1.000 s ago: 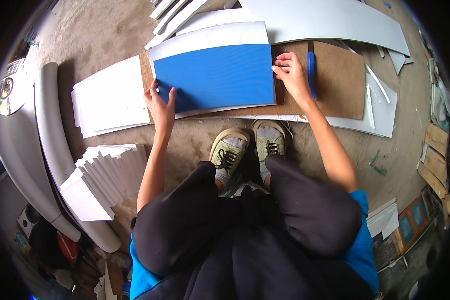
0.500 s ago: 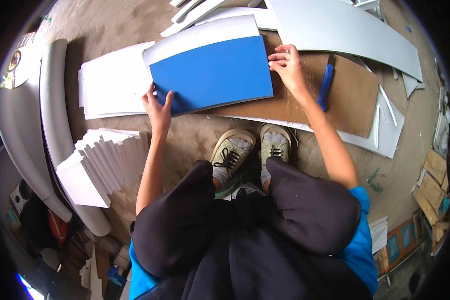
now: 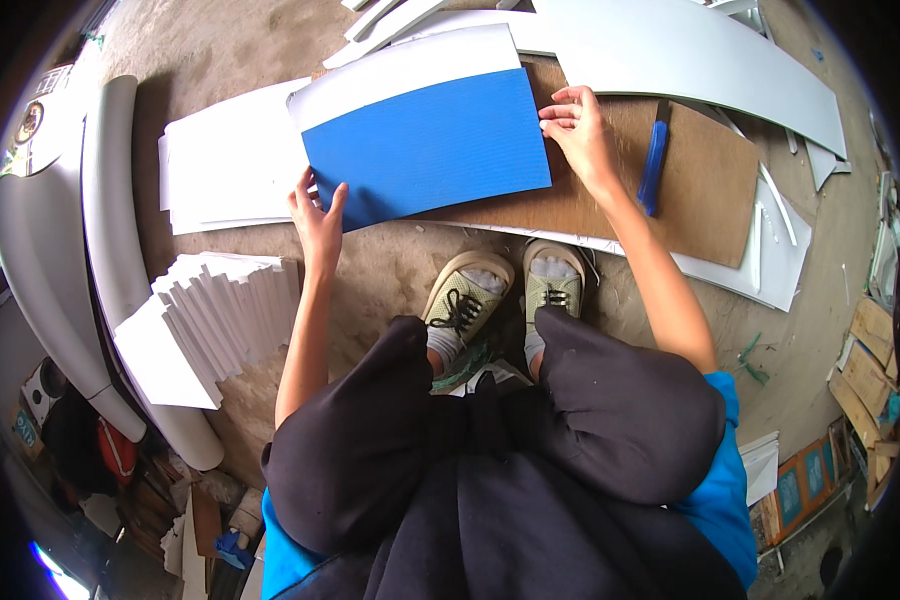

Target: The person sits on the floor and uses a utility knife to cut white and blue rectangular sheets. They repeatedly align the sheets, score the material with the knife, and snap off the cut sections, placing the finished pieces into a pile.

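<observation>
A blue ribbed plastic sheet (image 3: 425,145) lies over a white sheet (image 3: 410,70), whose far strip shows beyond it. At the blue sheet's near left corner is my left hand (image 3: 318,222), with its thumb on the blue surface and its fingers around the left edge. My right hand (image 3: 582,140) is at the right edge. Its fingertips meet that edge, and its fingers are loosely bent and apart. To the right of this hand, a blue-handled cutter knife (image 3: 654,165) rests on a brown board (image 3: 710,190), which extends under the sheets.
White sheets (image 3: 235,160) lie at the left, above a stack of white pieces (image 3: 225,310). Long pale rolls (image 3: 110,200) stand along the left side. A large white panel (image 3: 700,55) and offcuts are at the far right. Wood scraps (image 3: 865,380) lie at the right rim.
The blue sheet now lies flatter, and its near edge no longer shows a dark rim. Both hands keep nearly the same places at its edges. The view has shifted slightly.
</observation>
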`<state>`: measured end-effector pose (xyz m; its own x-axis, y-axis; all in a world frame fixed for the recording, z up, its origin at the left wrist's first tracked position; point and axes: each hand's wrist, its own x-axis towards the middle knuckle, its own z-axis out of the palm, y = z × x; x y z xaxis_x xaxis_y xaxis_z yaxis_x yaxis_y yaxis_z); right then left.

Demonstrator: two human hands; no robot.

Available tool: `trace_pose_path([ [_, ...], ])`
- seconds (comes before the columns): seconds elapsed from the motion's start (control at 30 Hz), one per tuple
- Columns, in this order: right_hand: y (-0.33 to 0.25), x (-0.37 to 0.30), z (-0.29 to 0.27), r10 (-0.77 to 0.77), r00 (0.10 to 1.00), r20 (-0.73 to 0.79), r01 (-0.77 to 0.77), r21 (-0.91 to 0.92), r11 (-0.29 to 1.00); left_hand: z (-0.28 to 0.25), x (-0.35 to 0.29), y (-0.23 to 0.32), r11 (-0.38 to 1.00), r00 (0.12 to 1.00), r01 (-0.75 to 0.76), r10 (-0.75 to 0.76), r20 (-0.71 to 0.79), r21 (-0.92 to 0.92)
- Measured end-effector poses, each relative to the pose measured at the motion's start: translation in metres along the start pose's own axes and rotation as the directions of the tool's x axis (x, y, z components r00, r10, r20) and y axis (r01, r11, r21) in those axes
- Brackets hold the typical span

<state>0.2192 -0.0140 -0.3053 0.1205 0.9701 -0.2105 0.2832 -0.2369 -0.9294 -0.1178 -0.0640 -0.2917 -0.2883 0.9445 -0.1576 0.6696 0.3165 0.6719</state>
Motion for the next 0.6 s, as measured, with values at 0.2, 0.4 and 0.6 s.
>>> trace_pose_path([
  [0.2,-0.006,-0.001,0.000,0.028,1.000,0.006,-0.027,-0.009,1.000,0.001,-0.002,0.000,0.999,1.000,-0.009,0.009,-0.009,0.050],
  [0.4,0.015,-0.002,0.001,0.003,0.997,-0.082,0.008,0.130,0.991,0.013,-0.017,0.036,0.855,0.944,-0.287,0.330,-0.025,0.433],
  [0.6,0.009,0.003,0.012,-0.087,0.989,-0.116,0.092,0.032,0.995,0.024,0.001,0.044,0.778,0.922,-0.310,0.387,-0.029,0.546],
])
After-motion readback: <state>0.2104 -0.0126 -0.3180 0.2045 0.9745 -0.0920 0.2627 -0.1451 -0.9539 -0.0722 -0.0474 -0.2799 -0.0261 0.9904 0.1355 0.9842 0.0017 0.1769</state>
